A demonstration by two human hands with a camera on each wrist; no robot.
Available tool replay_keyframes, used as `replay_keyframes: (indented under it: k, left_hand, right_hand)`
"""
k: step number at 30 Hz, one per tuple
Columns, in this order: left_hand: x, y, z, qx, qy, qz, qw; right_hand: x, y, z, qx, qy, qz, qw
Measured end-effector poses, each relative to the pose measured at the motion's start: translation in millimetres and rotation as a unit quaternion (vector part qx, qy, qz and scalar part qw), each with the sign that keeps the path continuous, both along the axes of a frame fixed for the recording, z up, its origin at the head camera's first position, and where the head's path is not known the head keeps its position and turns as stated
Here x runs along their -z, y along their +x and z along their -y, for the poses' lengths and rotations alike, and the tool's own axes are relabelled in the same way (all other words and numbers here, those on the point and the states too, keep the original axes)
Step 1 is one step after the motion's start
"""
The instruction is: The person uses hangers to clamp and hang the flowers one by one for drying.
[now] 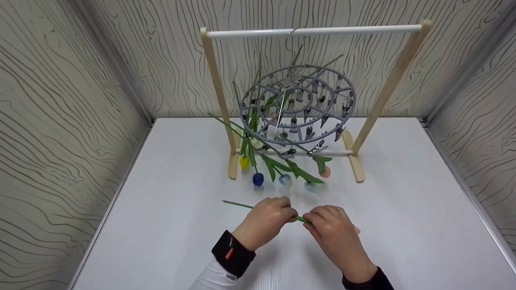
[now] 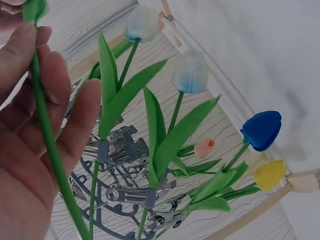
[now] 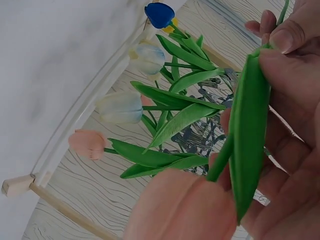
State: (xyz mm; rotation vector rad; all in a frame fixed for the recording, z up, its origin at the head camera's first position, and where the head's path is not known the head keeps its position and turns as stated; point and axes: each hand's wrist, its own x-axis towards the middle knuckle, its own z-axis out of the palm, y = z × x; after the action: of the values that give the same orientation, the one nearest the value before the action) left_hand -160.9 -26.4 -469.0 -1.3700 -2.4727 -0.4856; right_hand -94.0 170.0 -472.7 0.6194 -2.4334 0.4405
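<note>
Both hands hold one pink artificial tulip [image 3: 180,207] low over the white table. My left hand [image 1: 268,219] pinches its green stem [image 2: 47,135] between thumb and fingers, and the stem's end sticks out to the left. Close beside it, my right hand [image 1: 332,229] pinches the stem where the leaf [image 3: 250,125] begins. The pink bloom lies under the right hand, mostly hidden in the head view. Beyond the hands hangs a round grey clip hanger [image 1: 298,139], with several tulips clipped head down, among them a blue tulip [image 1: 258,179] and a yellow tulip [image 1: 244,162].
A wooden stand [image 1: 381,96] with a white rod [image 1: 350,30] carries the hanger by its hook. Pale blue tulips [image 1: 285,181] and another pink tulip [image 1: 325,172] hang at the hanger's front. Wood-patterned panels [image 1: 173,60] enclose the white table [image 1: 403,201] at the back and sides.
</note>
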Motion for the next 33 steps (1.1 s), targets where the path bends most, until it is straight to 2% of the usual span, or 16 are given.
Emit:
replay_keyframes:
  k: [3, 5, 7, 10, 12, 15, 18, 20, 22, 24, 26, 29, 31, 33]
  left_hand:
    - [0.0, 1.7, -1, -0.004, 0.018, -0.022, 0.9996]
    - [-0.8, 3.2, 1, -0.013, 0.05, -0.032, 0.9982]
    - [-2.7, 6.7, 5, -0.019, 0.105, -0.026, 0.9939]
    - [-3.8, 15.2, 15, -0.018, 0.202, 0.016, 0.9791]
    - [-2.7, 20.7, 22, -0.021, 0.256, 0.065, 0.9641]
    - [0.4, 23.8, 30, -0.056, 0.314, 0.15, 0.9358]
    - [0.7, 22.9, 35, -0.079, 0.377, 0.236, 0.8921]
    - [-2.2, 21.9, 36, -0.066, 0.412, 0.278, 0.8649]
    - [-6.8, 22.4, 36, -0.046, 0.432, 0.309, 0.8461]
    - [-11.0, 24.7, 36, -0.033, 0.436, 0.326, 0.8381]
    - [-13.7, 26.7, 34, -0.029, 0.437, 0.334, 0.8345]
    - [-14.8, 27.6, 32, -0.028, 0.444, 0.328, 0.8332]
    - [-14.8, 26.6, 30, -0.023, 0.451, 0.318, 0.834]
    - [-15.4, 25.0, 29, -0.017, 0.456, 0.306, 0.8358]
  right_hand:
    - [0.0, -0.9, -2, 0.012, 0.001, -0.006, 1.0]
    - [0.1, -1.5, -4, 0.023, -0.008, -0.005, 1.0]
    - [-0.7, -2.1, -8, 0.036, -0.026, 0.006, 0.999]
    - [-2.1, -1.8, -17, 0.047, -0.081, 0.029, 0.995]
    - [-3.1, -1.1, -22, 0.046, -0.125, 0.048, 0.99]
    - [-3.4, 1.3, -27, 0.029, -0.187, 0.074, 0.979]
    - [-1.9, 5.2, -29, 0.005, -0.226, 0.111, 0.968]
    - [-0.2, 7.7, -28, -0.011, -0.242, 0.137, 0.96]
    - [2.4, 9.8, -26, -0.027, -0.252, 0.159, 0.954]
    - [6.2, 11.9, -24, -0.042, -0.258, 0.173, 0.949]
    - [10.0, 13.2, -22, -0.053, -0.264, 0.184, 0.945]
    - [11.4, 12.7, -26, -0.056, -0.274, 0.21, 0.937]
    - [9.6, 8.2, -35, -0.051, -0.281, 0.204, 0.936]
    - [3.2, -1.2, -49, -0.027, -0.289, 0.191, 0.938]
